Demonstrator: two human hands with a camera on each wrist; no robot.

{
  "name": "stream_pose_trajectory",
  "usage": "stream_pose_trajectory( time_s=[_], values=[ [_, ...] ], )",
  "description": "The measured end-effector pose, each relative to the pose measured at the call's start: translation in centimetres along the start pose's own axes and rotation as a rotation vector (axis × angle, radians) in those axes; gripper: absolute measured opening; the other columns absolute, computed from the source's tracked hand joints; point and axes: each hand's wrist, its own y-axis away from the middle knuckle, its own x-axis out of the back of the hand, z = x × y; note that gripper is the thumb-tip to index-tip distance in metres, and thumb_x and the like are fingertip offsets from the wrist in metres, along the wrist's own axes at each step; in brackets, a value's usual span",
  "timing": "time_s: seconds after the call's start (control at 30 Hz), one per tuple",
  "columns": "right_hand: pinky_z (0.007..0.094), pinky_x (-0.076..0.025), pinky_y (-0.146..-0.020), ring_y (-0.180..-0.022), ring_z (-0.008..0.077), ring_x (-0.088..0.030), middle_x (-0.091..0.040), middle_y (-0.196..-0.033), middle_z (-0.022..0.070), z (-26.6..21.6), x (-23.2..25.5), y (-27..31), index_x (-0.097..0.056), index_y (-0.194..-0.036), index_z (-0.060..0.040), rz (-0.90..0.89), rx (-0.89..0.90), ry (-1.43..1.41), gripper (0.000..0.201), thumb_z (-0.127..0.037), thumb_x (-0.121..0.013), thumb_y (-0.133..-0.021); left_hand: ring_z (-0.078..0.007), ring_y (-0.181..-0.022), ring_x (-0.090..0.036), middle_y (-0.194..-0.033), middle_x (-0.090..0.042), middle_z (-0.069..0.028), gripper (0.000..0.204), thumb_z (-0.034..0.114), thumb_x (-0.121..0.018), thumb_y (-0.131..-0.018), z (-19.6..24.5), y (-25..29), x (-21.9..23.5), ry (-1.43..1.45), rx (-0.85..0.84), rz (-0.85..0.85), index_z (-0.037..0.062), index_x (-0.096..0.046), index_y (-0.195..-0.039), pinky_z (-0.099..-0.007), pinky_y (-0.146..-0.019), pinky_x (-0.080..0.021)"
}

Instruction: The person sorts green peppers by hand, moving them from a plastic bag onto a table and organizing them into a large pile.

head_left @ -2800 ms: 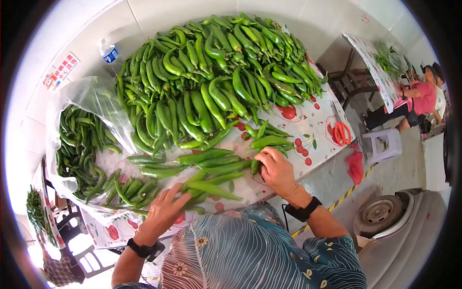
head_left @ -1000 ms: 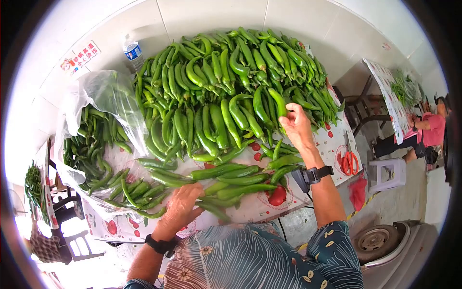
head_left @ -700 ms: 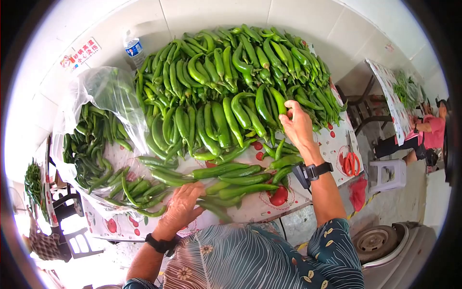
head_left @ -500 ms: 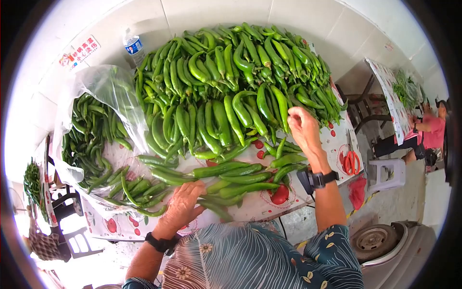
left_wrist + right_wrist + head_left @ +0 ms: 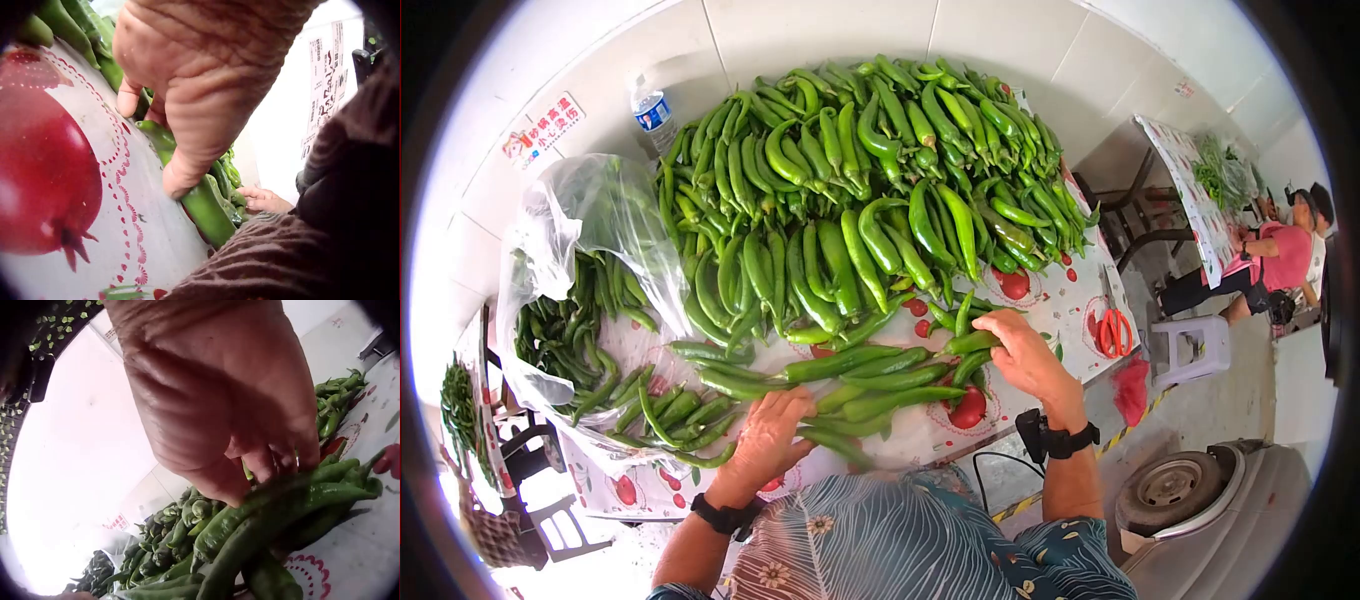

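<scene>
My left hand (image 5: 768,440) rests at the left end of a loose row of long green peppers (image 5: 900,380) near the table's front edge. In the left wrist view its thumb touches one green pepper (image 5: 209,215), with the fingertips down beside it. My right hand (image 5: 1032,355) is at the row's right end, its thumb and bent fingertips on either side of the stem end of a green pepper (image 5: 970,342). In the right wrist view the thumb meets that pepper, and the other fingertips are partly hidden behind it. Beyond lies a big heap of green peppers (image 5: 830,170) in rows.
An open clear plastic bag (image 5: 605,205) with darker peppers stands at the left. A water bottle (image 5: 653,115) is against the wall. Red-handled scissors (image 5: 1115,333) lie at the table's right end. A stool (image 5: 1192,350) and a seated person (image 5: 1280,255) are farther right.
My right hand placed a pepper at the heap's front row, let go, and came back down to the loose row's right end. My left hand has stayed on its peppers over the last second.
</scene>
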Motion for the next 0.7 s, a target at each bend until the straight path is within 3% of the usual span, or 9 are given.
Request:
stream_pose_trajectory(
  time_s=[0.13,0.23,0.27,0.37,0.5,0.53,0.63,0.67,0.7],
  values=[
    [0.0390,-0.046,-0.094,-0.107,0.0322,-0.057,-0.060,-0.113,0.0158,-0.1,0.7,0.0,-0.056,-0.117,-0.0045,0.013,0.011,0.061,0.039,0.000,-0.057,-0.078,-0.0339,-0.107,-0.055,-0.116,-0.060,-0.0114,0.041,0.014,-0.078,-0.065,-0.2,0.1,-0.1,0.005,-0.005,0.010,0.0089,-0.056,-0.100,-0.0439,-0.092,-0.043],
    [0.0363,-0.048,-0.089,-0.103,0.0310,-0.061,-0.062,-0.111,0.0158,-2.2,3.5,-0.2,-0.055,-0.120,-0.0056,-0.029,-0.304,-0.200,0.044,0.000,-0.061,-0.077,-0.0336,-0.107,-0.054,-0.117,-0.059,-0.0111,0.041,0.013,-0.078,-0.065,-0.2,0.3,-0.2,0.003,0.010,0.009,0.0093,-0.056,-0.099,-0.0440,-0.092,-0.043],
    [0.0325,-0.050,-0.084,-0.096,0.0203,-0.063,-0.065,-0.108,0.0124,-3.0,4.4,-0.8,-0.055,-0.121,-0.0031,-0.021,-0.512,-0.339,0.043,-0.003,-0.066,-0.079,-0.0335,-0.107,-0.054,-0.117,-0.059,-0.0110,0.043,0.011,-0.078,-0.064,-0.2,0.3,-0.1,0.009,0.017,0.002,0.0097,-0.056,-0.100,-0.0442,-0.092,-0.043],
    [0.0297,-0.051,-0.081,-0.091,0.0134,-0.061,-0.065,-0.104,0.0095,-1.2,4.9,-2.7,-0.054,-0.119,0.0001,0.277,-0.326,-0.416,0.039,-0.004,-0.066,-0.082,-0.0334,-0.108,-0.054,-0.118,-0.059,-0.0109,0.044,0.010,-0.077,-0.063,-0.3,0.3,-0.1,0.014,0.014,0.003,0.0098,-0.056,-0.100,-0.0441,-0.092,-0.043],
    [0.0284,-0.051,-0.075,-0.084,0.0119,-0.061,-0.065,-0.096,0.0066,1.9,4.3,-7.0,-0.054,-0.104,0.0005,0.561,-0.282,-0.442,0.027,-0.006,-0.069,-0.082,-0.0327,-0.111,-0.053,-0.120,-0.058,-0.0128,0.042,0.013,-0.075,-0.068,0.0,0.2,0.4,0.015,0.013,-0.021,0.0087,-0.054,-0.104,-0.0445,-0.092,-0.042],
    [0.0314,-0.051,-0.072,-0.079,0.0143,-0.061,-0.065,-0.088,0.0064,2.8,4.0,-8.2,-0.054,-0.101,-0.0017,0.618,-0.284,-0.356,0.027,-0.007,-0.071,-0.080,-0.0326,-0.111,-0.053,-0.120,-0.058,-0.0127,0.042,0.013,-0.075,-0.068,0.0,0.2,0.4,0.017,0.011,-0.012,0.0088,-0.054,-0.104,-0.0443,-0.091,-0.042],
    [0.0365,-0.051,-0.071,-0.073,0.0230,-0.062,-0.064,-0.084,0.0102,4.1,2.9,-11.2,-0.054,-0.102,-0.0036,0.679,-0.209,-0.065,0.030,-0.008,-0.073,-0.078,-0.0325,-0.109,-0.054,-0.118,-0.059,-0.0116,0.043,0.011,-0.076,-0.065,-0.1,0.4,0.1,0.029,0.011,0.017,0.0095,-0.055,-0.103,-0.0442,-0.092,-0.042],
    [0.0409,-0.050,-0.072,-0.076,0.0327,-0.062,-0.064,-0.086,0.0145,4.3,2.7,-11.8,-0.055,-0.099,-0.0046,0.626,-0.246,0.061,0.029,-0.008,-0.073,-0.077,-0.0325,-0.109,-0.055,-0.118,-0.059,-0.0110,0.044,0.010,-0.077,-0.063,-0.1,0.4,0.1,0.034,0.012,0.028,0.0098,-0.055,-0.102,-0.0442,-0.092,-0.043],
    [0.0422,-0.049,-0.076,-0.084,0.0359,-0.061,-0.064,-0.091,0.0159,4.4,2.3,-12.2,-0.056,-0.095,-0.0047,0.590,-0.251,0.140,0.024,-0.006,-0.072,-0.077,-0.0324,-0.109,-0.055,-0.118,-0.059,-0.0110,0.044,0.010,-0.076,-0.063,0.0,0.4,0.1,0.037,0.017,0.027,0.0098,-0.055,-0.102,-0.0441,-0.092,-0.042]
  ],
)
